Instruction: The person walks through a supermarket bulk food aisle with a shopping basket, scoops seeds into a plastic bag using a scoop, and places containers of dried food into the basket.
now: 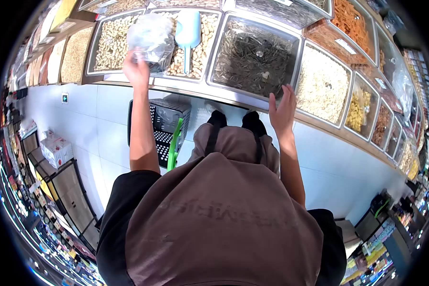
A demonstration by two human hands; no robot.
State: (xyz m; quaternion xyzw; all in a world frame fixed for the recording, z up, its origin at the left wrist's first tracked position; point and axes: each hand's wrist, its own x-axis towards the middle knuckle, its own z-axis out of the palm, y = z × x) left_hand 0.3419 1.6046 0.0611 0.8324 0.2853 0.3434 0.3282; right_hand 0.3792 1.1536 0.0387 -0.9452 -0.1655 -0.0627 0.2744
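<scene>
**One bag [152, 35] at your left hand [137, 72], your right hand [283, 109] spread by the seeds [233, 47]**

Your left arm reaches up to the bench [224, 97], where the clear, crumpled bag lies over the peanuts [114, 45] in their bin [91, 59]. Your left fingers are at the bag's lower left edge, overlapping it; you cannot tell from this view whether they pinch the plastic or only rest against it.

Just right of the bag, a pale blue scoop [188, 29] lies on the same peanuts, its broad end away from you and its handle pointing back toward you.

Your right hand has its fingers open, thumb apart from the rest. It is at the near right corner of the bin of dark, slim seeds, beside the bin of pale grain [323, 83]. Whether it touches the rim, you cannot tell.

Farther along to your right come yellow pieces [359, 108], with orange strips [350, 24] in a bin of the back row. To the left of the peanuts sits golden grain [75, 55].

Below your left forearm, a black basket [163, 143] with a green handle [175, 145] stands on the pale floor [114, 124]. You wear a brown apron [224, 200] over black sleeves [126, 200].
</scene>
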